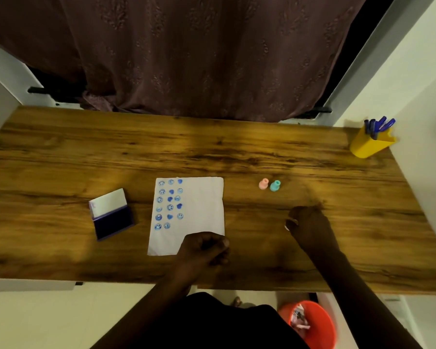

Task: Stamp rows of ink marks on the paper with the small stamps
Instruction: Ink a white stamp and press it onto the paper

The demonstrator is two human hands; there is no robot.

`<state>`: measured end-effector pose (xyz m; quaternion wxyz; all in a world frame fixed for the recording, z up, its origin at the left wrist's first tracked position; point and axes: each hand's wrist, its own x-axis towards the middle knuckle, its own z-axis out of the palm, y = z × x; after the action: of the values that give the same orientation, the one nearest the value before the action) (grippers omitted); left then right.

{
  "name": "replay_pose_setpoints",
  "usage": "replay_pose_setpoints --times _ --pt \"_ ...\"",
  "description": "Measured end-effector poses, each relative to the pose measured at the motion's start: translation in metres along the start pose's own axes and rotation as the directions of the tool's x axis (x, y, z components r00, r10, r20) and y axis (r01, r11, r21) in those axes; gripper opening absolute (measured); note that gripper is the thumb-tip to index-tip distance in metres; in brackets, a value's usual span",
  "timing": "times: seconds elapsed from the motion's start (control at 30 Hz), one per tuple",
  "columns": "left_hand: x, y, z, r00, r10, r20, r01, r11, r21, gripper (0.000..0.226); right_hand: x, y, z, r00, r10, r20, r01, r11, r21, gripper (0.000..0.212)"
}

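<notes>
Spanning the view, a wooden desk (212, 152) — maroon curtain (199, 54) behind.

**Dim warm light, soft focus, bent edges**

Low yellowish light pools on the wooden table (237, 152), brightest just beyond the curled fingers (219, 248) of the left hand (204, 248) where the white paper (202, 197) glows, and falling off toward both ends. The right hand (310, 225) reads as a dark, smeared shape, its fingertips blurred. Soft shadow sits under both forearms. Stamped marks look fuzzy. The wide lens bows the table edges and walls outward. No hard glare anywhere.
</notes>
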<state>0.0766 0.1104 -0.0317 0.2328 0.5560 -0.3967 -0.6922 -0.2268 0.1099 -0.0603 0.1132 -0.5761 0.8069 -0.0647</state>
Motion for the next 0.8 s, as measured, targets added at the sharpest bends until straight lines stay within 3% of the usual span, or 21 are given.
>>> replay_pose_setpoints --times 0.17,0.33,0.5,0.67,0.8 --pt "-0.001 -0.001 -0.008 1.0 0.014 -0.018 -0.014 0.999 -0.038 0.009 -0.002 -0.037 -0.019 0.998 -0.063 0.028 0.055 0.971 0.232 0.009" --pt "-0.004 0.001 -0.019 0.997 0.076 -0.025 -0.079 0.991 -0.111 0.026 -0.013 -0.092 -0.028 0.981 -0.102 0.165 0.008 0.872 0.49 0.019" --pt "-0.006 0.003 -0.031 0.992 0.089 -0.085 -0.102 0.981 -0.163 0.03 -0.027 -0.147 -0.028 0.912 -0.176 0.371 -0.182 0.637 0.749 0.016" --pt "-0.014 -0.004 -0.053 0.985 0.093 -0.143 -0.121 0.972 -0.201 0.028 -0.038 -0.176 -0.019 0.838 -0.235 0.493 -0.334 0.494 0.803 0.017" --pt "-0.025 -0.01 -0.073 0.986 0.078 -0.149 -0.113 0.963 -0.244 0.033 -0.043 -0.19 -0.009 0.798 -0.302 0.521 -0.343 0.482 0.806 0.017"
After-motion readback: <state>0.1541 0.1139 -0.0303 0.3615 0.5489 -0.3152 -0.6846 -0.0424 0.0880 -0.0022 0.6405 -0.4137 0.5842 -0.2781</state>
